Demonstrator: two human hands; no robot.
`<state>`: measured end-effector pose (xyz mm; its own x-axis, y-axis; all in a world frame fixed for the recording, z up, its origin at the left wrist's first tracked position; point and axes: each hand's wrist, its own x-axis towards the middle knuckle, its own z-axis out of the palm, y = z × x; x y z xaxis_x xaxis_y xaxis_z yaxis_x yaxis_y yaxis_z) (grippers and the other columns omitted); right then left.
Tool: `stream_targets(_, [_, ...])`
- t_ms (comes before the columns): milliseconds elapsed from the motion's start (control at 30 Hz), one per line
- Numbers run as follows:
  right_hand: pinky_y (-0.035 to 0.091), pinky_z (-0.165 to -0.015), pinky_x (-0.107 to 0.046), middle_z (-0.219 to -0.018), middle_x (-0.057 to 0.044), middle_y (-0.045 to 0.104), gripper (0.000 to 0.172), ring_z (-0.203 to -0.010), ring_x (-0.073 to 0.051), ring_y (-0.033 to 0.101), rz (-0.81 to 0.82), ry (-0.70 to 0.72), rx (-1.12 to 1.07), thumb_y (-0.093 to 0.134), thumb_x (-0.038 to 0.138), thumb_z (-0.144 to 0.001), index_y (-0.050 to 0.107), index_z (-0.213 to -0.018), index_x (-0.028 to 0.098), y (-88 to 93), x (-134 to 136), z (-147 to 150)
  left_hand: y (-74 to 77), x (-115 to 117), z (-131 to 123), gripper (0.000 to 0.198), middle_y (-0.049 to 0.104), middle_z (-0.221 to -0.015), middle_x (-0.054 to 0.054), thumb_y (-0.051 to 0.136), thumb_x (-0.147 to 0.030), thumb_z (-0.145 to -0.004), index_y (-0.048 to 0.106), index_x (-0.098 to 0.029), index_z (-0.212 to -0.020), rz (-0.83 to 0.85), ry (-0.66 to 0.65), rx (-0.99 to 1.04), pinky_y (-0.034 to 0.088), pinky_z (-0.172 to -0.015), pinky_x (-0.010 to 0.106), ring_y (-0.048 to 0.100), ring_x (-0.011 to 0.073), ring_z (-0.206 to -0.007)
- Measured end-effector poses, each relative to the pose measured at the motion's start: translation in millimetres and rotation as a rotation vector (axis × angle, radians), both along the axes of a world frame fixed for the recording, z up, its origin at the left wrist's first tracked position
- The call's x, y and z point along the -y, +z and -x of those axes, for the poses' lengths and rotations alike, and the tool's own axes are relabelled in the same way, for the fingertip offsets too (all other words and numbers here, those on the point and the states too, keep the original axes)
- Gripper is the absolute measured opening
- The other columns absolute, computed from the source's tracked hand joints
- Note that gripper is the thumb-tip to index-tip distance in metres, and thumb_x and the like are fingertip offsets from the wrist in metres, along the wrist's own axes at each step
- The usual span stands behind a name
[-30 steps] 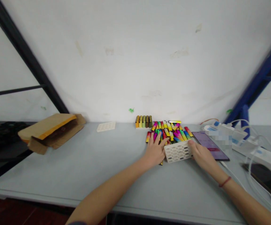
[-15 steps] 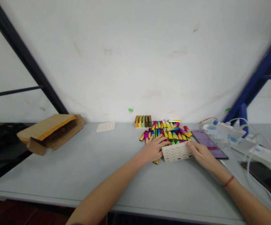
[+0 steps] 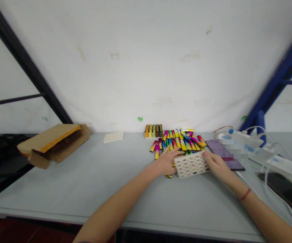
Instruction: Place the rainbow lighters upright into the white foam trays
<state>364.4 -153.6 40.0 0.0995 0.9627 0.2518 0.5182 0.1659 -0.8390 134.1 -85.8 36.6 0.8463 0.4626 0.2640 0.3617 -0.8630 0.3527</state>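
My right hand (image 3: 217, 164) grips the right end of a white plate with oval holes (image 3: 192, 165), thumb on top, the plate tilted above the grey table. At the plate's left edge, my left hand (image 3: 168, 162) lies over the near side of a pile of shiny multicoloured lighters (image 3: 185, 144), fingers spread; what is under its palm is hidden. Behind the pile, by the wall, several yellow to dark lighters stand upright in a block (image 3: 153, 131). A second white holed plate (image 3: 113, 137) lies flat left of that block.
An open brown paper bag (image 3: 57, 143) lies at the left of the table (image 3: 90, 189). Right of the pile are a tablet (image 3: 224, 155), white power strips (image 3: 274, 162) with cables, and a dark phone (image 3: 285, 189). A wall stands behind.
The held plate has tilted slightly, showing more of its holed face. A few lighters near my left fingers have shifted in the pile. My hands have barely moved.
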Motion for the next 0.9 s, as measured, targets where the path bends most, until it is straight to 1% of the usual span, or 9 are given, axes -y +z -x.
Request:
stream_targets(67, [0.048,-0.063,-0.031,-0.07,-0.006,0.064,0.057,-0.07,-0.022,0.056,-0.029,0.011,-0.01,0.04,0.068,-0.082,0.059,-0.067,0.017,-2.2,-0.3,1.0,-2.1,0.0,-1.8,0.054,0.042,-0.144,0.004,0.058,-0.027,-0.085,0.042,-0.026,-0.137,-0.05,-0.023,-0.026,0.003,-0.114,0.05,0.025,0.0253,-0.139])
stream_targets(133, [0.048,-0.063,-0.031,-0.07,-0.006,0.064,0.058,-0.069,-0.022,0.056,-0.029,0.018,-0.02,0.041,0.07,-0.08,0.06,-0.066,0.016,-3.9,-0.8,1.1,-4.2,1.4,-3.5,0.053,0.039,-0.146,0.002,0.053,-0.028,-0.088,0.039,-0.028,-0.139,-0.126,-0.103,-0.08,0.004,-0.115,0.049,0.02,0.0235,-0.14])
stream_targets(233, [0.049,-0.064,-0.032,-0.072,-0.006,0.066,0.058,-0.069,-0.022,0.058,0.055,0.081,-0.118,0.045,0.07,-0.078,0.063,-0.07,0.016,-4.2,-0.9,0.6,-6.5,5.4,-6.7,0.046,0.04,-0.146,0.003,0.047,-0.029,-0.092,0.04,-0.027,-0.138,-0.194,-0.168,-0.139,0.006,-0.115,0.045,0.023,0.0199,-0.14])
stream_targets(333, [0.05,-0.064,-0.032,-0.076,-0.007,0.068,0.057,-0.07,-0.022,0.06,0.121,0.138,-0.219,0.046,0.069,-0.079,0.065,-0.075,0.016,-1.8,0.3,0.6,-7.7,7.6,-10.7,0.051,0.039,-0.146,0.003,0.051,-0.034,-0.091,0.036,-0.026,-0.14,-0.187,-0.145,-0.129,0.009,-0.116,0.042,0.029,0.0174,-0.137])
stream_targets(400, [0.051,-0.063,-0.032,-0.076,-0.007,0.068,0.057,-0.071,-0.022,0.061,0.118,0.134,-0.212,0.047,0.069,-0.078,0.066,-0.074,0.016,0.5,1.3,0.9,-8.9,6.8,-12.9,0.054,0.039,-0.146,0.002,0.054,-0.036,-0.09,0.036,-0.026,-0.14,-0.195,-0.14,-0.125,0.01,-0.116,0.041,0.03,0.0171,-0.136])
stream_targets(567, [0.052,-0.072,-0.036,-0.079,-0.008,0.071,0.055,-0.077,-0.025,0.064,0.131,0.101,-0.21,0.045,0.068,-0.081,0.068,-0.073,0.018,2.5,1.3,0.6,-11.7,4.3,-12.6,0.042,0.044,-0.143,0.003,0.051,-0.032,-0.092,0.047,-0.025,-0.133,-0.276,-0.139,-0.153,0.012,-0.115,0.042,0.03,0.0177,-0.136])
stream_targets(667, [0.054,-0.076,-0.04,-0.084,-0.01,0.072,0.053,-0.08,-0.027,0.067,0.191,0.12,-0.341,0.044,0.066,-0.083,0.07,-0.08,0.019,0.6,0.3,0.7,-7.9,6.4,-10.1,0.04,0.047,-0.14,0.004,0.048,-0.031,-0.093,0.049,-0.027,-0.132,-0.295,-0.131,-0.182,0.014,-0.114,0.046,0.03,0.021,-0.136])
stream_targets(767, [0.055,-0.075,-0.042,-0.09,-0.011,0.073,0.051,-0.088,-0.029,0.068,0.263,0.156,-0.498,0.044,0.063,-0.084,0.07,-0.094,0.02,0.0,-0.2,1.5,-0.8,9.8,-8.4,0.042,0.047,-0.141,0.004,0.045,-0.032,-0.095,0.044,-0.029,-0.137,-0.27,-0.116,-0.199,0.016,-0.113,0.048,0.03,0.0226,-0.136])
stream_targets(900, [0.057,-0.075,-0.039,-0.094,-0.011,0.073,0.049,-0.094,-0.028,0.068,0.294,0.154,-0.547,0.046,0.06,-0.085,0.069,-0.102,0.02,4.0,0.7,2.7,4.0,11.7,-8.7,0.042,0.044,-0.143,0.003,0.041,-0.036,-0.097,0.04,-0.029,-0.139,-0.247,-0.088,-0.231,0.018,-0.112,0.049,0.03,0.0221,-0.137])
